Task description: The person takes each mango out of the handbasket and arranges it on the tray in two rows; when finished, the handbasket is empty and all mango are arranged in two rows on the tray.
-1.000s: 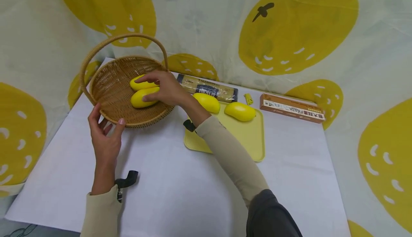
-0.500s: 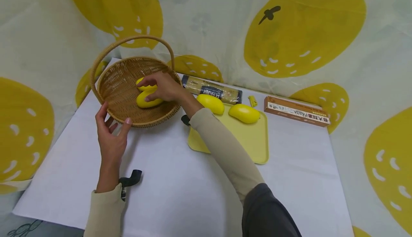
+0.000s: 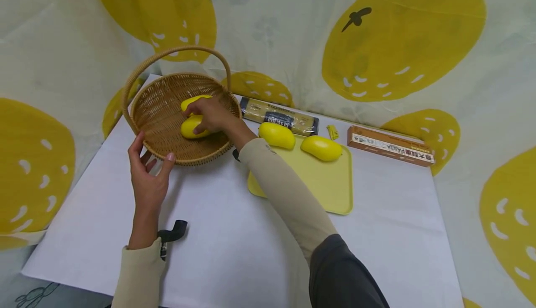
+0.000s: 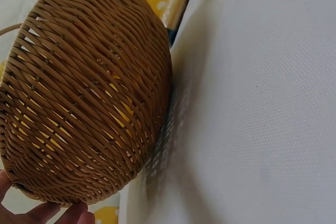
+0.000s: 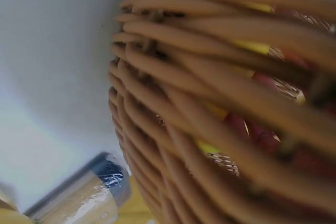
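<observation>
A wicker basket with a tall arched handle stands at the back left, with two yellow mangoes inside. The left hand holds its near-left rim between thumb and fingers; in the left wrist view its fingertips touch the woven wall. Reaching over the right rim, the right hand has its fingers curled down between the mangoes. It grips the nearer mango, thumb on the near side. Behind it lies the farther mango, partly covered by the hand. The basket weave hides this hand's fingers in the right wrist view.
A yellow tray right of the basket bears two more mangoes. Behind it lie a spaghetti packet, a small yellow wrapper and a brown pasta box. A fruit-print cloth hangs behind the white table.
The right hand's fingers have drawn in from over the farther mango and curled down around the nearer one. The left hand stays on the basket rim. The whole head view has shifted slightly.
</observation>
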Demonstrator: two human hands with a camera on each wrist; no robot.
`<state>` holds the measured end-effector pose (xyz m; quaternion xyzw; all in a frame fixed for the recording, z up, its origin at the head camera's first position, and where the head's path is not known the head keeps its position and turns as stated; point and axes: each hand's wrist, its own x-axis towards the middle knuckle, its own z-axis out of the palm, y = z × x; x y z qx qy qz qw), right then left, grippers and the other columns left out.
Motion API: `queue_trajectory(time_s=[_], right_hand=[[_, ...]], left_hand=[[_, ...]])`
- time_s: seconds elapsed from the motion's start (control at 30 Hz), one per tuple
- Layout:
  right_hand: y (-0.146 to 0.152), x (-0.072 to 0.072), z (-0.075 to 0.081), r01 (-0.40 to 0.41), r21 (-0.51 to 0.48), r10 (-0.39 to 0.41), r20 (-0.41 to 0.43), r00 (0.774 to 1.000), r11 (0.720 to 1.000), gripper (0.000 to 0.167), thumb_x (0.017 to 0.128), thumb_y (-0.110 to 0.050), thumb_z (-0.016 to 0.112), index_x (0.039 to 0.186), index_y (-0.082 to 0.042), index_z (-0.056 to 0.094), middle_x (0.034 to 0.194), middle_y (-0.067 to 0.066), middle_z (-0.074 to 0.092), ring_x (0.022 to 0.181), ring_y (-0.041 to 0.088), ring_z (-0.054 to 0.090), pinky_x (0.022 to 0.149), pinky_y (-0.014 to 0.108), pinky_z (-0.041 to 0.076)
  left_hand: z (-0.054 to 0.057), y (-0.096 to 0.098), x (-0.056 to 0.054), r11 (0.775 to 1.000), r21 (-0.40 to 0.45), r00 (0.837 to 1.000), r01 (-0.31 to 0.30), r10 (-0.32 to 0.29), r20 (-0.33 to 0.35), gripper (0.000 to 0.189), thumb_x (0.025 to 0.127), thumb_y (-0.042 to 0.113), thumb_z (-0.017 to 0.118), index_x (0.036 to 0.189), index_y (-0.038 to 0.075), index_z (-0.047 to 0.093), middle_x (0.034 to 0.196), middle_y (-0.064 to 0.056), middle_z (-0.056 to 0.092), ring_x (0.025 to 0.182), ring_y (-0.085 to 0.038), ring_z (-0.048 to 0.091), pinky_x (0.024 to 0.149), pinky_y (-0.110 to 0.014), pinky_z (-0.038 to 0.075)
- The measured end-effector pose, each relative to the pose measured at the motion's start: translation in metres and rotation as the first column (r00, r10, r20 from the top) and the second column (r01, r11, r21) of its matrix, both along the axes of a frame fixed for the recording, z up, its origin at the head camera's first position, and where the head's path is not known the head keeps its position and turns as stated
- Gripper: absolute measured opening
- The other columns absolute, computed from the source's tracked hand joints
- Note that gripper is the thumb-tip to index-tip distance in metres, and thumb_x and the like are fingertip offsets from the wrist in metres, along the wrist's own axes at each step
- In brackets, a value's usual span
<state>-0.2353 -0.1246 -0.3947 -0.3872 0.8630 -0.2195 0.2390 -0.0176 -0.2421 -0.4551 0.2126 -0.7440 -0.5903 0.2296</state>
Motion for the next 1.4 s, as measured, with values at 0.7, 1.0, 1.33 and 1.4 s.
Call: queue_trajectory(time_s=[0.7,1.0,1.33,1.4], right_hand=[[0.003,0.009,-0.001,-0.116,0.127,0.118,-0.008,0.993,0.985,0.064,0.089,-0.021,0.088,0.148,-0.022,0.063,0.147,-0.005,0.066,0.133,0.011,0.055,0.120,0.030,0.038],[0.008,0.020,0.005,-0.199,0.001,0.199,-0.057,0.978,0.980,0.061,0.086,-0.030,0.091,0.143,-0.022,0.069,0.137,-0.001,0.071,0.124,0.013,0.059,0.109,0.028,0.043],[0.020,0.030,0.022,-0.139,-0.149,0.137,-0.028,0.990,0.979,0.067,0.088,-0.030,0.089,0.150,-0.026,0.063,0.148,-0.010,0.065,0.125,0.010,0.061,0.103,0.023,0.047],[0.025,0.032,0.025,-0.122,-0.184,0.117,-0.035,0.993,0.975,0.067,0.088,-0.030,0.089,0.150,-0.026,0.062,0.148,-0.009,0.065,0.125,0.011,0.061,0.103,0.022,0.047]], left_hand=[[0.001,0.001,0.001,1.000,-0.022,1.000,0.002,-0.002,0.005,0.080,0.099,0.025,0.075,0.165,0.036,0.030,0.172,0.006,0.032,0.153,-0.029,0.042,0.122,-0.047,0.035],[0.004,0.001,0.001,1.000,-0.013,1.000,0.000,0.000,-0.008,0.081,0.099,0.019,0.074,0.165,0.032,0.030,0.173,0.004,0.032,0.152,-0.030,0.043,0.122,-0.048,0.035],[0.003,0.001,0.002,1.000,-0.023,1.000,-0.005,0.005,0.008,0.081,0.099,0.020,0.074,0.165,0.033,0.030,0.172,0.006,0.032,0.152,-0.029,0.044,0.122,-0.048,0.035],[0.001,0.000,0.001,1.000,-0.025,1.000,-0.002,0.002,0.003,0.081,0.099,0.020,0.075,0.165,0.033,0.030,0.172,0.006,0.032,0.152,-0.029,0.044,0.122,-0.047,0.035]])
